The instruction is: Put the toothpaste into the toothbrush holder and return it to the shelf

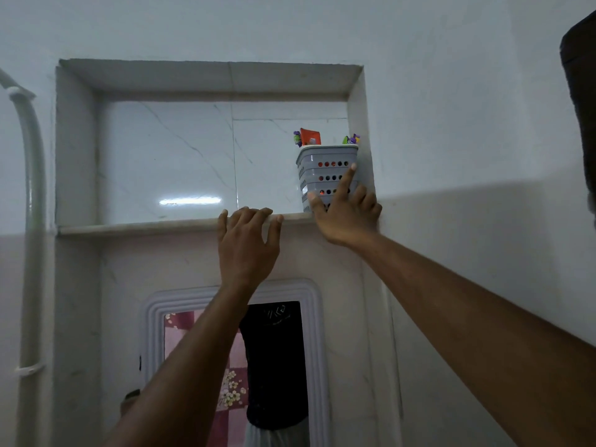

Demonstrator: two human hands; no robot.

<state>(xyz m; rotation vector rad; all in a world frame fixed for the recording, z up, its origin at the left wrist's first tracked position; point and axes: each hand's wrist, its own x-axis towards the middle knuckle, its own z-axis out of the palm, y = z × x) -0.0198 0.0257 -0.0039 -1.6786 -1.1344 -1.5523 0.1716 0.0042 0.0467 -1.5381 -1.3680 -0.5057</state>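
Observation:
A grey perforated toothbrush holder (322, 171) stands upright in the right corner of the wall niche, on the marble shelf (138, 228). An orange toothpaste tube (310, 137) sticks up out of it, with toothbrush heads (352, 139) beside it. My right hand (346, 214) rests against the holder's front with fingers spread; the index finger and thumb touch its face, not gripping. My left hand (246, 243) lies on the shelf's front edge, fingers curled over the lip, holding nothing else.
The niche has marble back and side walls; the holder sits tight against the right wall (356, 117). A white pipe (32, 195) runs down the left wall. A mirror (232, 366) hangs below the shelf. A dark object (580, 101) fills the right edge.

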